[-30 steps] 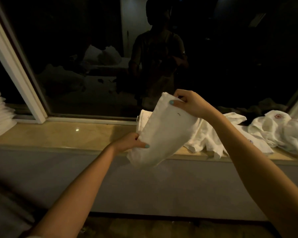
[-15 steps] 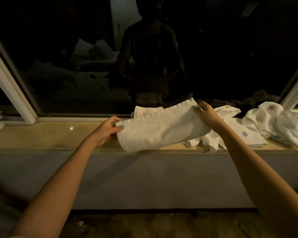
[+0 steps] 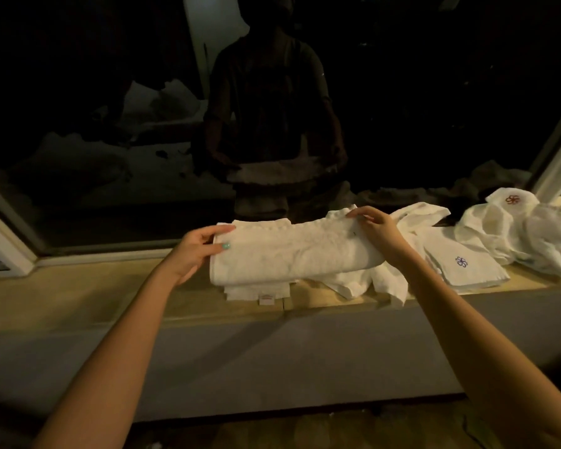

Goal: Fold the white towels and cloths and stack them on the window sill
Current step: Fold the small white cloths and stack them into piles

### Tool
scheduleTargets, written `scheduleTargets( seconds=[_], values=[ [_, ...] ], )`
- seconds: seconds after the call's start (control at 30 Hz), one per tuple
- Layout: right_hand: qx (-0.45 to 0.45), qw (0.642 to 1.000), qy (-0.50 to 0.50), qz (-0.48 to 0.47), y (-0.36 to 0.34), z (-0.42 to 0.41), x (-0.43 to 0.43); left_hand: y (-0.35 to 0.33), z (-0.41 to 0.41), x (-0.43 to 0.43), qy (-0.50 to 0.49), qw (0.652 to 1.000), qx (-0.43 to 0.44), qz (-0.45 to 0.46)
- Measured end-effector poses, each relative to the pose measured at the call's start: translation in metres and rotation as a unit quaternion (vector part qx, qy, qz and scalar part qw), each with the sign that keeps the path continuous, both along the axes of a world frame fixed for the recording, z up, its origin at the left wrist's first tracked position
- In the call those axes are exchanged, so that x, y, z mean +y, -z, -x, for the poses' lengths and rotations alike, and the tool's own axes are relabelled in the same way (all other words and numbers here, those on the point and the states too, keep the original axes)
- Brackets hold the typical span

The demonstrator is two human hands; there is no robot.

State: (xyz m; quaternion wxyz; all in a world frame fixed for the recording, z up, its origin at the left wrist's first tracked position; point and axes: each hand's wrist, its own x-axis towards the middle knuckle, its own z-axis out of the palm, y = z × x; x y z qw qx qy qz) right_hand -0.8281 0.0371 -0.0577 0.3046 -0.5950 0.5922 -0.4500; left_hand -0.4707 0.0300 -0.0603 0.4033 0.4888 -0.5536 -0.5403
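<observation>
Beige stone window sill (image 3: 94, 296) carries a white folded towel (image 3: 292, 251) lying on a small folded stack (image 3: 256, 291). Loose cloths (image 3: 531, 234) heaped to its right. Left hand (image 3: 195, 251) grips the towel's left end, right hand (image 3: 376, 230) pinches its right end.

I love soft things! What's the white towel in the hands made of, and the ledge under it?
The folded towel looks like cotton terry, matte and soft: nubbly surface, thick rounded fold. The window sill looks like smooth stone or tile, tan with a thin seam; the dim light leaves it open.
</observation>
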Motion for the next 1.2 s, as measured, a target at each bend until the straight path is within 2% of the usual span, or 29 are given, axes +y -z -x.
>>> scheduleTargets(
  seconds=[0.13,0.33,0.43,0.53,0.67,0.8,1.03,1.2],
  values=[
    [-0.058,0.997,0.001,-0.05,0.0,0.016,-0.024,0.0,0.017,-0.025,-0.071,0.997,-0.012,0.022],
    [-0.067,0.975,-0.112,-0.181,0.018,0.047,-0.042,0.024,0.036,-0.034,-0.001,0.981,-0.195,0.003],
    [-0.068,0.949,-0.185,-0.246,0.025,0.06,-0.045,0.034,0.037,-0.033,-0.019,0.984,-0.178,-0.014],
    [-0.04,0.932,-0.217,-0.288,0.025,0.061,-0.044,0.035,0.034,-0.033,-0.014,0.984,-0.178,-0.029],
    [0.014,0.935,-0.211,-0.286,0.012,0.054,-0.046,0.033,0.038,-0.033,-0.029,0.98,-0.198,-0.017],
    [0.08,0.949,-0.187,-0.242,-0.012,0.033,-0.048,0.035,0.039,-0.036,-0.043,0.976,-0.207,0.044],
    [0.129,0.95,-0.216,-0.185,-0.051,-0.056,-0.051,0.034,0.031,-0.031,-0.077,0.992,-0.093,0.043],
    [0.183,0.933,-0.247,-0.185,-0.045,-0.137,-0.061,0.031,0.026,-0.034,-0.117,0.99,0.044,-0.069]
  ],
)
